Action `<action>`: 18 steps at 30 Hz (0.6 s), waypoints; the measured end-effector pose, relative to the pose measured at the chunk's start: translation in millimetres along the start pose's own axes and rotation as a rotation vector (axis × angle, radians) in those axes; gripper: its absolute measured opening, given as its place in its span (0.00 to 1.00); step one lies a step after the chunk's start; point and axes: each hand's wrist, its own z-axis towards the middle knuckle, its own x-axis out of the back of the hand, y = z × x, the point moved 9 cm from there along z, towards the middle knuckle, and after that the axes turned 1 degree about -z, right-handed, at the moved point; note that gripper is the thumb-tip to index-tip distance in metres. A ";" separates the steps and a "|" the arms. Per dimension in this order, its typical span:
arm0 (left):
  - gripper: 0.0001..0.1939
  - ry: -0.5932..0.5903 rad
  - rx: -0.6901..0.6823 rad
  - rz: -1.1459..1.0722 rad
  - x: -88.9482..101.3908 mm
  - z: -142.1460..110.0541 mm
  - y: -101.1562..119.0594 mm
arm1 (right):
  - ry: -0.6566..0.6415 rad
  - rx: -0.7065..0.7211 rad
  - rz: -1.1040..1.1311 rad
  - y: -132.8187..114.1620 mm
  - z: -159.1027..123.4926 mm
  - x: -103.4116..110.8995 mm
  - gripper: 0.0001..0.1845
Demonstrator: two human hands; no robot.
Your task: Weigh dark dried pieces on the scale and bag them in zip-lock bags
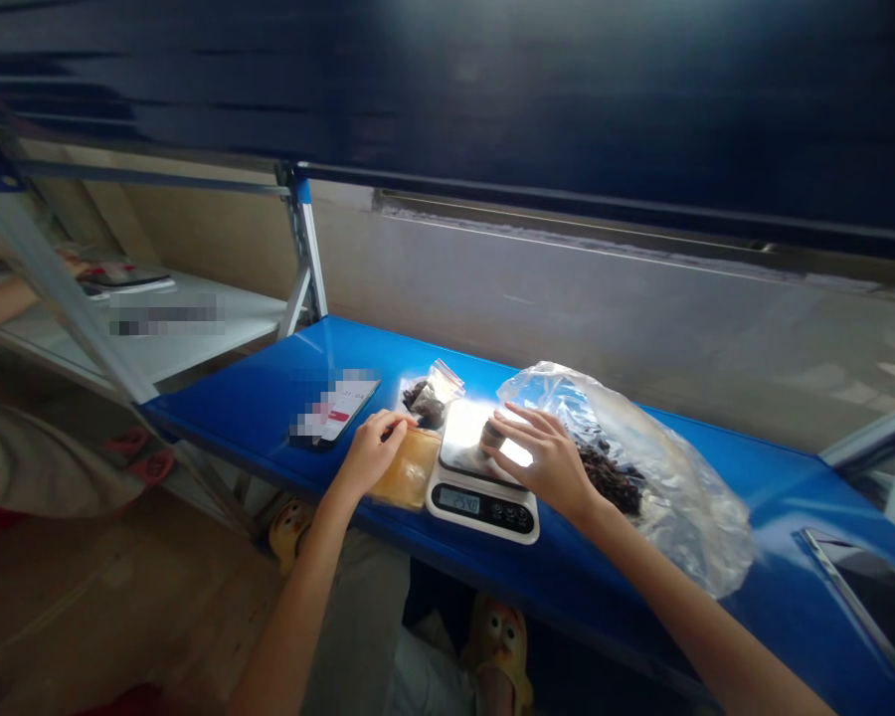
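My right hand (541, 455) reaches over a white kitchen scale (483, 505), its thumb and fingers around a small dark cylinder (490, 435) on the shiny weighing plate. Digits show on the scale's display, too small to read surely. Resting at the scale's left is a yellowish clear plastic packet (409, 469). My left hand (377, 449) is at that packet's upper left corner, fingers curled together; what they hold, if anything, is hidden. Behind the packet lies a small zip bag (427, 398) with dark pieces inside. Right of my right hand, a large clear plastic bag (686, 507) holds dark dried pieces (612, 479).
A phone (343, 406) with a lit screen lies left on the blue table (254, 418); another dark-screened device (865, 597) is at the right edge. A dark blue panel (447, 89) hangs low overhead. Another person's arm (4, 303) is over a white table at left.
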 end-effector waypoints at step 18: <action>0.14 0.005 0.016 0.010 3.3 0.1 3.6 | -0.051 -0.151 0.153 0.8 0.0 6.3 0.31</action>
